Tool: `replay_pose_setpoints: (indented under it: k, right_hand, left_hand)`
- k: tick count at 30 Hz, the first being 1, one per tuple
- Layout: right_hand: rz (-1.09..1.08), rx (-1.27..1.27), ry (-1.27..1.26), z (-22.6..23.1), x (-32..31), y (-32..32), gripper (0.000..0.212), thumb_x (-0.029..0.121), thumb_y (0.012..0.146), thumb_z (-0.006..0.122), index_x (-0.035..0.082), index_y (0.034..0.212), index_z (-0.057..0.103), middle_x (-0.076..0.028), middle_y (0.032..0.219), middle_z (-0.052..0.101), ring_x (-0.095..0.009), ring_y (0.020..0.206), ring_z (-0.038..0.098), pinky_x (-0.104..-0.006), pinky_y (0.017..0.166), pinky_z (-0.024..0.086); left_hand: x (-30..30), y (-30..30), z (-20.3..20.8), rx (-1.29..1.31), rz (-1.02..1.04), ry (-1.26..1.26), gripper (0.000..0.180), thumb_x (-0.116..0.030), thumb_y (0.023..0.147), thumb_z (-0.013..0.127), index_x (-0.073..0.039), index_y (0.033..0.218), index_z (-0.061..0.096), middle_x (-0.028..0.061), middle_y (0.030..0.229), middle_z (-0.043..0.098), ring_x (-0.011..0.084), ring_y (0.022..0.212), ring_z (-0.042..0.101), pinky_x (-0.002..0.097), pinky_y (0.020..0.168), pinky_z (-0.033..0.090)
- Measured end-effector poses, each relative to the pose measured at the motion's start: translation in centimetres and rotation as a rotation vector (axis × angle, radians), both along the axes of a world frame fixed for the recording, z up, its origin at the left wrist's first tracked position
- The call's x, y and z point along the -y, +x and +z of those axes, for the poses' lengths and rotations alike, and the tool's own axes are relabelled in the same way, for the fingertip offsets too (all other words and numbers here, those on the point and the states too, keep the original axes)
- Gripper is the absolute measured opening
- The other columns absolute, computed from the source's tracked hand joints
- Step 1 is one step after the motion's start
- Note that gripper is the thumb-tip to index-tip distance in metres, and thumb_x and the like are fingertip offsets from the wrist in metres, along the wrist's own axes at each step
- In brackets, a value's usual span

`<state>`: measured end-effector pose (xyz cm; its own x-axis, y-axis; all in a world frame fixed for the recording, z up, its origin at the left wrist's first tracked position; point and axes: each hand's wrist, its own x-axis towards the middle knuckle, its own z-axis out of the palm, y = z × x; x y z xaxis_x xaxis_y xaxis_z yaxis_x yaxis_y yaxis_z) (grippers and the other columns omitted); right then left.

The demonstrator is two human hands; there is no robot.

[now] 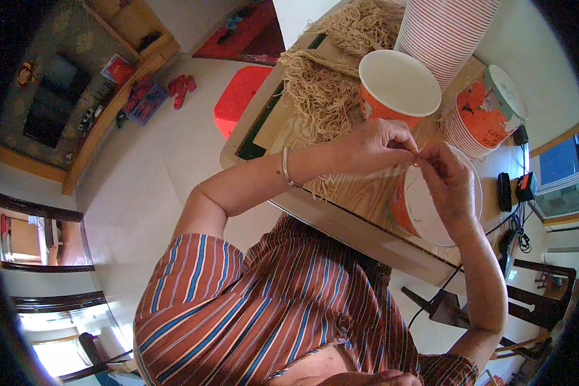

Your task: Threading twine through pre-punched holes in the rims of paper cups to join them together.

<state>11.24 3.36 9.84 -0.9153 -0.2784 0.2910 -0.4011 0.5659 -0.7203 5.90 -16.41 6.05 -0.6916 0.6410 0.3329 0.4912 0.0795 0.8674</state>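
Note:
My left hand [383, 147], with a bangle on its wrist, is closed in a pinch above the table. Close against it, my right hand [449, 175] is pinched too, the fingertips of both nearly meeting. What lies between them is too small to make out. Just beyond my left hand stands an open orange paper tub [399, 83] with a white inside. Below my right hand is a wide orange tub with a white round top [424, 215], partly hidden by the hand. Left of the open tub lies a heap of tangled tan strands [318, 96], some hanging over the table edge.
The wooden table [360, 199] carries a tall stack of white paper tubs [447, 32] and a stack of orange ones [486, 119]. Black adapters and cables [524, 186] lie at right. A red stool [239, 96] stands left, a dark chair [540, 289] at lower right.

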Motion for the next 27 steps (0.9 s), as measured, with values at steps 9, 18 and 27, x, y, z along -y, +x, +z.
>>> replay_pose_setpoints:
  k: [9,18,27]
  right_hand:
    - [-0.07,0.23,-0.097,-0.2,-0.2,-0.5,0.009,0.01,0.087,0.064,0.003,0.089,0.06,-0.005,0.07,0.06,-0.012,0.061,0.058,-0.0271,0.055,0.047]
    - [-0.119,0.63,-0.375,1.4,0.2,-0.7,0.014,0.015,0.09,0.061,0.002,0.086,0.061,0.001,0.061,0.05,-0.007,0.044,0.044,-0.0237,0.036,0.034]
    - [-0.023,0.882,-0.6,1.6,-0.9,-1.1,0.012,0.016,0.089,0.061,0.004,0.087,0.062,0.002,0.061,0.048,-0.006,0.043,0.04,-0.0225,0.037,0.031]
  left_hand:
    - [0.0,0.5,-0.1,0.022,0.007,0.004,0.022,-0.023,0.085,0.069,-0.003,0.096,0.068,0.0015,0.084,0.056,0.0104,0.079,0.054,0.0265,0.07,0.044]
    - [-0.8,1.1,-0.7,-0.08,0.128,0.022,0.016,-0.015,0.083,0.07,-0.004,0.094,0.065,0.0032,0.088,0.059,0.0108,0.083,0.057,0.0262,0.072,0.046]
    - [-1.1,1.7,-0.1,-0.016,0.163,0.064,0.012,-0.01,0.083,0.068,-0.005,0.093,0.063,0.0032,0.088,0.063,0.0109,0.083,0.06,0.0259,0.073,0.048]
